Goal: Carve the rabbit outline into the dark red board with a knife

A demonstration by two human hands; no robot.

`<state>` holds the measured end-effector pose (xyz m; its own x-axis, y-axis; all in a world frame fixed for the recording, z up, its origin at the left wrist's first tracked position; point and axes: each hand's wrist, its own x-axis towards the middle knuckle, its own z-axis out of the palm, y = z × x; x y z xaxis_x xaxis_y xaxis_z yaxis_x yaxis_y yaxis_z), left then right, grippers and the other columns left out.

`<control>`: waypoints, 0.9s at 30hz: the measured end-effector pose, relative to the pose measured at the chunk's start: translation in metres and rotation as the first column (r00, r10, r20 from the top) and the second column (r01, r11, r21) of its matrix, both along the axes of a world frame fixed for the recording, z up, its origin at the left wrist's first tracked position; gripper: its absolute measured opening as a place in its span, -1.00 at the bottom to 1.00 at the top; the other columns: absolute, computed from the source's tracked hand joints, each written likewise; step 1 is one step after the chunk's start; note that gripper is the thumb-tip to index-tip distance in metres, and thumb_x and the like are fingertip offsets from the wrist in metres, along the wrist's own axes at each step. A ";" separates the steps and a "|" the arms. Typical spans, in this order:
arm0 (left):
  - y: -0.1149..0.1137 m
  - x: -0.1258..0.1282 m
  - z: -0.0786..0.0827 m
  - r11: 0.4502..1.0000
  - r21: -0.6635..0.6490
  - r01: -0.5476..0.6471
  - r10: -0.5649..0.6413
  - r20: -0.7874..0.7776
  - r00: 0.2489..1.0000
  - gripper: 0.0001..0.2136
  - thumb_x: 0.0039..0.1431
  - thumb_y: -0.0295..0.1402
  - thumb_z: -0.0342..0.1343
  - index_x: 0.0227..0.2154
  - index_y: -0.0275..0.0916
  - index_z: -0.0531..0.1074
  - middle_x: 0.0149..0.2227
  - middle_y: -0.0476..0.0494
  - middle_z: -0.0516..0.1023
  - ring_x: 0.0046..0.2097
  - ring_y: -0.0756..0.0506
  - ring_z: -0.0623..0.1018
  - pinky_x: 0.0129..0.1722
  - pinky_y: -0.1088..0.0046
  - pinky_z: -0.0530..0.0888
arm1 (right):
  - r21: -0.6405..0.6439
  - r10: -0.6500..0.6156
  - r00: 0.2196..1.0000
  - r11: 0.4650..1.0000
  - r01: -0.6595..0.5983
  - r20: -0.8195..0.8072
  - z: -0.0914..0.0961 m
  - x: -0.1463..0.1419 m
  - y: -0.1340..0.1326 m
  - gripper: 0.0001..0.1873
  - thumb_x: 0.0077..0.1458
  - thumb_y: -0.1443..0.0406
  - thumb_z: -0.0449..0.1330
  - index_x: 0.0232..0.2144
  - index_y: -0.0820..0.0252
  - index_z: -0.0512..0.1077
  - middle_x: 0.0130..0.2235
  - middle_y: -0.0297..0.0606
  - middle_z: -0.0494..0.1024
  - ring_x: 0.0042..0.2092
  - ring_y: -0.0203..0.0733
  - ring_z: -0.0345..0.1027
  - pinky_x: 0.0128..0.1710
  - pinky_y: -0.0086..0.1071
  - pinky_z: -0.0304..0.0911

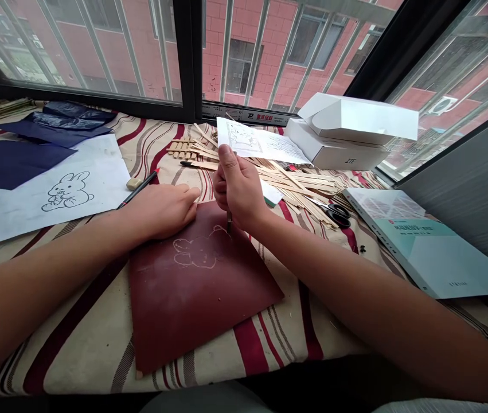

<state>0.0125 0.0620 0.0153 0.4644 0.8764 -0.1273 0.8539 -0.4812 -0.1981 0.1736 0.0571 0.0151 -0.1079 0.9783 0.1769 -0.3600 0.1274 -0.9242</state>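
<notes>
1. Your work lies in front of you: a flat, dark reddish-brown board (196, 321), set askew on a cream cloth with maroon and grey stripes (74, 350). On its upper half is a pale, thin-lined rabbit outline (196, 264), the ears pointing to your left.
2. Your right hand (239, 186) is a firm fist, thumb uppermost, closed around a slim, dark-shafted tool (229, 219). Only the lower shaft shows, pointing down at the board beside the right end of the pale line; whether the tip touches the surface, you can't tell from here.
3. Your left hand (168, 209) lies over the board's far left corner with its fingers bent. Their undersides are hidden, so it can't be told whether they grip the edge or simply press on it.
4. The step in hand looks like scoring the outline. Against the black-line rabbit drawing on white paper (69, 192) to your left, the body seems unfinished.
5. Extending that line would call for steady, light pressure from your right fist, the board held firm by your left hand and its fingers kept out of the tool's path.
6. The pale, thin wooden strips (308, 184) and black-handled scissors (338, 215) lie beyond the board, clear of the line.
</notes>
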 end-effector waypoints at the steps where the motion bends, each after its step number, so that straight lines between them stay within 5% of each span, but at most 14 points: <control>1: 0.000 0.000 0.000 1.000 -0.009 -0.002 0.002 -0.001 1.000 -0.57 0.42 -0.21 -0.29 0.00 -0.20 0.48 -0.01 -0.33 0.66 -0.11 -0.36 0.67 -0.29 0.16 0.34 | -0.041 0.016 1.000 0.999 -0.017 -0.004 0.000 -0.001 0.003 -0.41 0.48 0.15 0.19 -0.56 0.10 0.05 -0.62 -0.56 0.03 -0.62 -0.47 -0.14 -0.65 -0.55 -0.13; 7: -0.001 0.000 0.002 0.999 -0.037 -0.025 0.024 -0.016 1.000 -0.55 0.43 -0.22 -0.26 0.06 -0.26 0.48 0.04 -0.37 0.65 -0.07 -0.36 0.67 -0.24 0.18 0.39 | -0.289 0.180 0.983 0.940 -0.179 -0.025 0.000 -0.001 0.016 -0.42 0.55 0.10 0.04 -0.53 0.08 -0.02 -0.64 -0.60 -0.06 -0.63 -0.47 -0.34 -0.68 -0.59 -0.34; 11: -0.002 0.003 0.007 0.995 -0.091 -0.043 0.044 0.010 0.999 -0.57 0.44 -0.27 -0.26 0.01 -0.25 0.52 0.05 -0.33 0.67 -0.05 -0.33 0.68 -0.22 0.22 0.41 | -0.210 0.329 0.944 0.924 -0.319 0.015 0.003 -0.003 0.013 -0.44 0.55 0.08 0.04 -0.51 0.07 -0.01 -0.64 -0.58 -0.05 -0.61 -0.45 -0.36 -0.68 -0.57 -0.35; 15: -0.003 0.006 0.012 0.984 -0.167 -0.069 0.070 0.002 0.998 -0.60 0.41 -0.33 -0.19 -0.05 -0.19 0.59 0.01 -0.25 0.71 -0.03 -0.28 0.68 -0.17 0.29 0.41 | -0.148 0.516 0.849 0.853 -0.500 0.109 0.005 -0.006 0.009 -0.41 0.53 0.05 0.09 -0.53 0.08 0.01 -0.61 -0.54 -0.01 -0.60 -0.46 -0.31 -0.66 -0.54 -0.27; 17: -0.003 0.006 0.011 0.985 -0.161 -0.065 0.067 0.006 0.998 -0.61 0.41 -0.32 -0.19 -0.04 -0.19 0.58 0.05 -0.25 0.70 0.00 -0.28 0.67 -0.17 0.29 0.42 | -0.148 0.473 0.871 0.878 -0.455 0.133 0.005 -0.007 0.009 -0.40 0.51 0.03 0.13 -0.53 0.08 0.02 -0.60 -0.54 0.01 -0.61 -0.47 -0.27 -0.65 -0.53 -0.24; 20: -0.003 0.005 0.008 0.992 -0.108 -0.060 0.058 -0.021 0.998 -0.57 0.44 -0.27 -0.25 0.04 -0.24 0.51 0.07 -0.35 0.67 0.01 -0.33 0.67 -0.16 0.22 0.44 | -0.209 0.132 0.984 0.972 -0.105 0.123 0.000 -0.007 0.014 -0.40 0.50 0.03 0.14 -0.52 0.07 0.02 -0.62 -0.56 -0.01 -0.62 -0.47 -0.26 -0.67 -0.52 -0.26; 22: -0.002 0.004 0.006 0.995 -0.088 -0.054 0.051 -0.039 0.998 -0.55 0.44 -0.24 -0.27 0.08 -0.27 0.47 0.05 -0.39 0.66 0.00 -0.36 0.67 -0.15 0.17 0.46 | -0.255 -0.029 0.994 0.965 0.056 0.108 -0.002 -0.007 0.017 -0.42 0.51 0.02 0.12 -0.50 0.07 0.02 -0.62 -0.58 -0.02 -0.62 -0.47 -0.26 -0.67 -0.53 -0.29; 24: -0.002 0.003 0.005 0.994 -0.094 -0.061 0.060 -0.021 0.998 -0.54 0.43 -0.23 -0.27 0.08 -0.26 0.48 0.03 -0.39 0.66 -0.01 -0.36 0.67 -0.15 0.16 0.47 | -0.255 0.002 0.995 0.967 0.023 0.097 -0.004 -0.007 0.018 -0.42 0.52 0.00 0.10 -0.50 0.07 0.02 -0.61 -0.57 -0.02 -0.62 -0.47 -0.27 -0.66 -0.53 -0.30; 27: 0.000 0.002 0.004 0.991 -0.117 -0.062 0.065 0.026 0.998 -0.55 0.44 -0.23 -0.27 0.02 -0.23 0.52 0.05 -0.36 0.66 -0.04 -0.32 0.67 -0.16 0.21 0.47 | -0.186 0.223 0.971 0.961 -0.204 0.086 -0.003 -0.007 0.016 -0.38 0.50 -0.03 0.11 -0.52 0.07 0.02 -0.61 -0.56 -0.04 -0.61 -0.47 -0.31 -0.66 -0.52 -0.30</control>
